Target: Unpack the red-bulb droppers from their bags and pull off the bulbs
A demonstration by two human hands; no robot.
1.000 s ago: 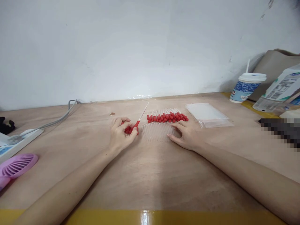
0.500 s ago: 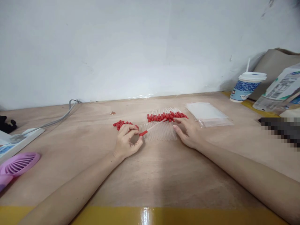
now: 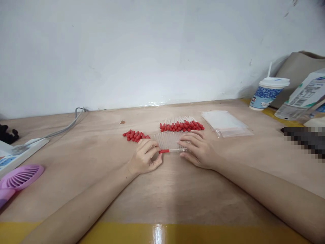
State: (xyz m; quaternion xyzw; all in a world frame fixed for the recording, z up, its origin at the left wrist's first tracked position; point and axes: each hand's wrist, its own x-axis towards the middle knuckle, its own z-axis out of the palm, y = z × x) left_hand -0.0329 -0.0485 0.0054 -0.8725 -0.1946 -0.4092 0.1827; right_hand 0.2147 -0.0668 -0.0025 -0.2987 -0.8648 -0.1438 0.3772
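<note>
My left hand (image 3: pixel 147 156) pinches the red end of a thin white stick (image 3: pixel 175 149), which lies level and points right. The stick's far part looks clear and glossy, as if inside a clear tube. At that far end my right hand (image 3: pixel 196 149) has thumb and fingers closed around it. Just behind, a row of thin clear plastic tubes (image 3: pixel 169 139) lies side by side, partly covered by my right fingers. Beyond these sit many red-tipped white sticks (image 3: pixel 181 126) with red ends toward me. Loose red rubber tips (image 3: pixel 134 135) are heaped behind my left hand.
Clear plastic bags (image 3: pixel 224 120) lie flat at the right, behind my right hand. Farther right stand a lidded paper cup (image 3: pixel 266 93) and a plastic bottle (image 3: pixel 299 96). At the left are a pink fan (image 3: pixel 22 176) and a power strip (image 3: pixel 25 152) with a grey cable.
Both hands have come nearer to me. The red-tipped stick went from slanted to level, and my right fingers have closed at its far end.
</note>
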